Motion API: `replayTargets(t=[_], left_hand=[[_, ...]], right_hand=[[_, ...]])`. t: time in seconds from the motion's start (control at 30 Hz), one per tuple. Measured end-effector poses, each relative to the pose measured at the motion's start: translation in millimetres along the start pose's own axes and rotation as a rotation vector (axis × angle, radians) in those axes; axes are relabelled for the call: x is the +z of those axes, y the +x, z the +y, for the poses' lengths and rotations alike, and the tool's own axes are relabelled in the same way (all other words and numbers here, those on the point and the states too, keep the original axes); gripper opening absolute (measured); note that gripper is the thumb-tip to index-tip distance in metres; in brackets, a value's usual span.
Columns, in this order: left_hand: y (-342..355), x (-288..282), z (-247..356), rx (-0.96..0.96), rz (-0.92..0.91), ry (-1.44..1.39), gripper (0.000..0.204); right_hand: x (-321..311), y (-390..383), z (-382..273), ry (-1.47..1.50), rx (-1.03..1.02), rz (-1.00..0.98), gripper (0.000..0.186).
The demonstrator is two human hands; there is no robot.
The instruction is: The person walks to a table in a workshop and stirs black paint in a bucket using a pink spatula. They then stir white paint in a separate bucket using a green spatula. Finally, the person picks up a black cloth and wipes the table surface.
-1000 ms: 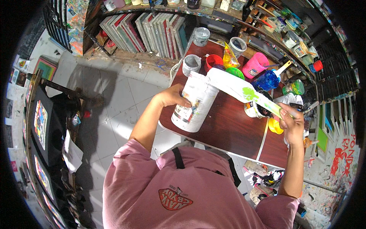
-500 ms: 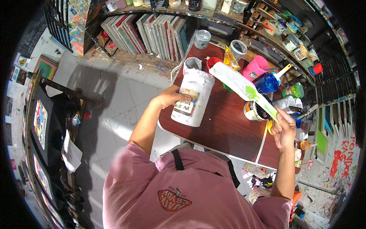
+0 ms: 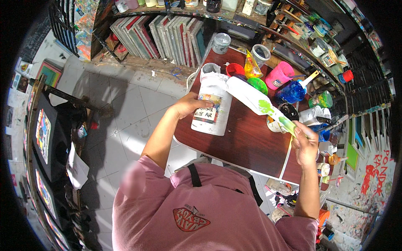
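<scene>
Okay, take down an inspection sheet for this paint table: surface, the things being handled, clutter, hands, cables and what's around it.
Surface: dark red-brown table, bare in its middle, pots crowded along its far and right edges.
Things in hand: big white paint tub, open, tilted; long white stirring paddle smeared with green, reaching from the tub's mouth to the right hand.
Clutter: pink cup, blue bottle, green-lidded pot, red pot.
Hands: left hand grips the tub's side; right hand holds the paddle's end.
Cables: nothing seen.
Surroundings: stacked canvases on the shelf, grey tiled floor, paint-spattered wall.
</scene>
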State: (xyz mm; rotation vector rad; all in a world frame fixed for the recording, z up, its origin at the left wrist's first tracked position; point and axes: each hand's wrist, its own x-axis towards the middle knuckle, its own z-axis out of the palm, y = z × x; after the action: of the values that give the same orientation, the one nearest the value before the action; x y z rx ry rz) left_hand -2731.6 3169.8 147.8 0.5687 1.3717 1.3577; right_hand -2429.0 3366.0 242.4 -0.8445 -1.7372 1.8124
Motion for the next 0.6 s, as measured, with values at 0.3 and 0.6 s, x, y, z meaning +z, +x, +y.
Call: replayTargets(t=[0.3, 0.6], left_hand=[[-2.7, 9.9, 1.2, 0.148, 0.042, 0.473, 0.051], [-8.9, 15.7, 0.5, 0.861, 0.604, 0.726, 0.081]], right_hand=[[11.6, 3.3, -2.7, 0.361, 0.055, 0.013, 0.03], [29.3, -13.4, -90.7, -0.898, -0.687, -0.208, 0.025]])
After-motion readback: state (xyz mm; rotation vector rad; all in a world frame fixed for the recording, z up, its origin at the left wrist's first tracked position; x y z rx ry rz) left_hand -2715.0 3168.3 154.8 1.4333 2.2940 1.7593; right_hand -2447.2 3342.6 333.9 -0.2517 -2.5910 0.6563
